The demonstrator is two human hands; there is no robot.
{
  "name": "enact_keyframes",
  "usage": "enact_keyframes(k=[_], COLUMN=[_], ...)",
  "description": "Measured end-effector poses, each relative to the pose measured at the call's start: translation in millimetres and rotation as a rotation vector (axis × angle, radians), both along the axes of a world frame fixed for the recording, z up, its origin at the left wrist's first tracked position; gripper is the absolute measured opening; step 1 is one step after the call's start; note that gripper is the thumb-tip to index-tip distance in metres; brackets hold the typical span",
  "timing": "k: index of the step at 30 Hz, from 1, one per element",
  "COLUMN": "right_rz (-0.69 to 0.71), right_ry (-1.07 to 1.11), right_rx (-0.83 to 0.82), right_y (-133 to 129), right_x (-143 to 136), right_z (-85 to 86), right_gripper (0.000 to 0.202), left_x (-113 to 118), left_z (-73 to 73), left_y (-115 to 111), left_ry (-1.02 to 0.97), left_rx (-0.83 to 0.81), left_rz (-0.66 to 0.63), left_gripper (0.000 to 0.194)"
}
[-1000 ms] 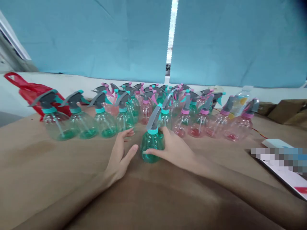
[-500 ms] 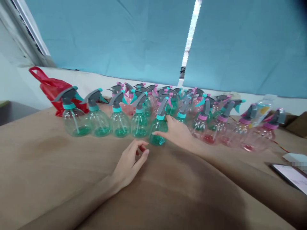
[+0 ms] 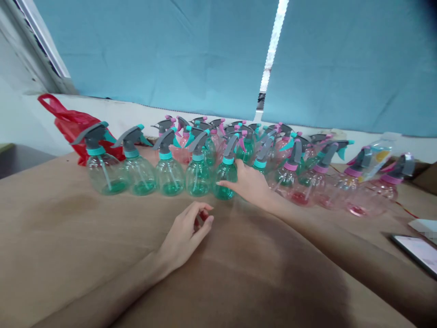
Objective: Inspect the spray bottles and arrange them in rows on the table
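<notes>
My right hand (image 3: 251,184) is closed round the body of a green spray bottle (image 3: 224,187) with a grey head and turquoise collar. That bottle stands upright in the front row. My left hand (image 3: 187,232) rests over the table in front of the row, its fingers loosely curled and apart, holding nothing. Left of the held bottle stands another green spray bottle (image 3: 198,180), and to the right is a row of bottles with pink collars, among them a pink spray bottle (image 3: 300,193).
Several more spray bottles (image 3: 246,148) crowd behind the front row. A red plastic bag (image 3: 73,130) lies at the back left of the brown table (image 3: 51,228). On the right are a phone (image 3: 418,253) and a clear bottle (image 3: 378,155). Blue cloth (image 3: 153,54) hangs behind.
My right hand has moved the green bottle slightly away from me, into line with the front row. My left hand has barely moved.
</notes>
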State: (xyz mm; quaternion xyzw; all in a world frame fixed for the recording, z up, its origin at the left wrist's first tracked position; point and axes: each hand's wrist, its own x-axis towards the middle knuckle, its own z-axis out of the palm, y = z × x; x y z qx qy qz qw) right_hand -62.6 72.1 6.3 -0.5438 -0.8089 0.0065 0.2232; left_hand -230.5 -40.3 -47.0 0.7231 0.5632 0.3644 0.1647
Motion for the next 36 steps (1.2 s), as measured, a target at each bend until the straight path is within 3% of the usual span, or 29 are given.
enact_keyframes(k=[4, 7, 12, 20, 26, 33, 36], right_rz=[0.032, 0.059, -0.078, -0.116, -0.117, -0.058, 0.001], right_ry=[0.056, 0.147, 0.175, 0.228, 0.234, 0.209, 0.162], right_rx=[0.037, 0.15, 0.162, 0.008, -0.018, -0.038, -0.029], right_y=[-17, -28, -31, -3, 8, -33, -62], right_x=[22, 53, 90, 75, 70, 83, 90], right_z=[1.1, -0.9, -8.9, -16.6, -17.9, -15.0, -14.0], right_gripper=[0.074, 0.047, 0.034, 0.075, 0.065, 0.065, 0.062], left_x=[0, -1, 1, 5, 14, 44, 67], left_z=[-0.5, -0.4, 2.3, 3.0, 3.6, 36.1, 50.4], left_y=[1, 1, 1, 0, 0, 19, 29], left_ry=[0.011, 0.016, 0.025, 0.055, 0.071, 0.0, -0.031], left_rx=[-0.01, -0.009, -0.004, 0.011, 0.01, 0.061, 0.069], left_rz=[-0.006, -0.008, -0.006, 0.004, -0.016, -0.017, -0.037], left_gripper=[0.011, 0.011, 0.01, 0.011, 0.009, 0.015, 0.037])
